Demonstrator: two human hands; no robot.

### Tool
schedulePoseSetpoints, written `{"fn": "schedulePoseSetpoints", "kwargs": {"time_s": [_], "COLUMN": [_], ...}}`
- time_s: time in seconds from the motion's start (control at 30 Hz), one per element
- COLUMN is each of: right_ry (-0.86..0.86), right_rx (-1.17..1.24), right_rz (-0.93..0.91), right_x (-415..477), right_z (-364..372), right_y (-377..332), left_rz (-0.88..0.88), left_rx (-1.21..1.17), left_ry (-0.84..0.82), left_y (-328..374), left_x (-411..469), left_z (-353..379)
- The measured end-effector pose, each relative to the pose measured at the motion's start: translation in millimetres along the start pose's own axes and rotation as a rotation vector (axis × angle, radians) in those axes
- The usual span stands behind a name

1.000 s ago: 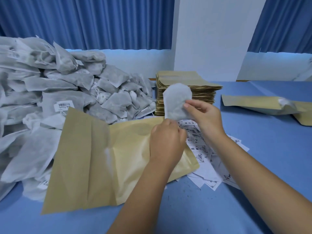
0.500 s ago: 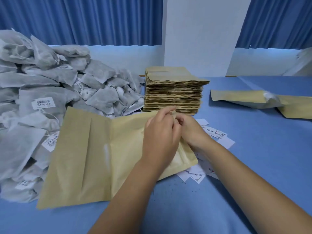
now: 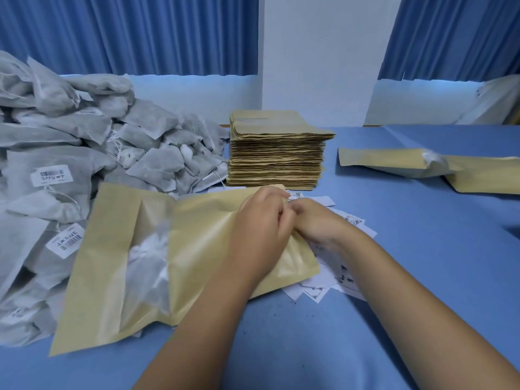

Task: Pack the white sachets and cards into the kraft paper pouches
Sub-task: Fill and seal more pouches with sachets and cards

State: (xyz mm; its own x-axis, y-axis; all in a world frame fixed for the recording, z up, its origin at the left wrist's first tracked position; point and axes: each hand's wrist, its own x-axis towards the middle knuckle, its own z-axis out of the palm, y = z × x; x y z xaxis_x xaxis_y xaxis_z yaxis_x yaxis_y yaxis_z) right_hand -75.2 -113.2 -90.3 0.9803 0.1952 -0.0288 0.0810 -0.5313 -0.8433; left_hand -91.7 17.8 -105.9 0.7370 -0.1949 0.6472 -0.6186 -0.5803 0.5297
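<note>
- Kraft pouch [image 3: 197,249] lies long axis L-R, mouth under your hands.
- L hand [image 3: 259,220] pinches mouth edge; R hand [image 3: 315,223] fingers hidden, grip unclear.
- Sachet [image 3: 149,257] inside, left end; cards [image 3: 346,277] beside R hand.

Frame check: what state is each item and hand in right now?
kraft pouch: held at its mouth end.
white sachet: inside the pouch, visible through its window.
left hand: grips the pouch mouth.
right hand: curled at the mouth; grasp hidden.
pouch stack: neat, untouched.
sachet pile: loose, unpacked.
cards: scattered, partly under the pouch.
far pouches: lying aside.
</note>
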Motion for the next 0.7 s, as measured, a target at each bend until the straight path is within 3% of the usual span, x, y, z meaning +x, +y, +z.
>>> {"fn": "schedulePoseSetpoints", "kwargs": {"time_s": [0.07,0.17,0.27,0.4,0.7], "right_ry": [0.037,0.228,0.055,0.083,0.179], "right_rx": [-0.005,-0.332,-0.637,-0.569,-0.366], "right_rz": [0.046,0.121,0.208,0.163,0.265], "right_x": [2,14,13,14,14], "right_z": [-10,-36,-35,-28,-29], "right_y": [12,33,36,33,37], "left_rz": [-0.044,-0.097,-0.134,-0.122,-0.143], "left_rx": [0.069,0.131,0.233,0.306,0.287], "left_ry": [-0.051,-0.126,-0.237,-0.275,-0.249], "left_y": [-6,-15,-20,-20,-16], "left_x": [2,3,2,0,-1], "left_z": [-2,-5,-2,1,-2]}}
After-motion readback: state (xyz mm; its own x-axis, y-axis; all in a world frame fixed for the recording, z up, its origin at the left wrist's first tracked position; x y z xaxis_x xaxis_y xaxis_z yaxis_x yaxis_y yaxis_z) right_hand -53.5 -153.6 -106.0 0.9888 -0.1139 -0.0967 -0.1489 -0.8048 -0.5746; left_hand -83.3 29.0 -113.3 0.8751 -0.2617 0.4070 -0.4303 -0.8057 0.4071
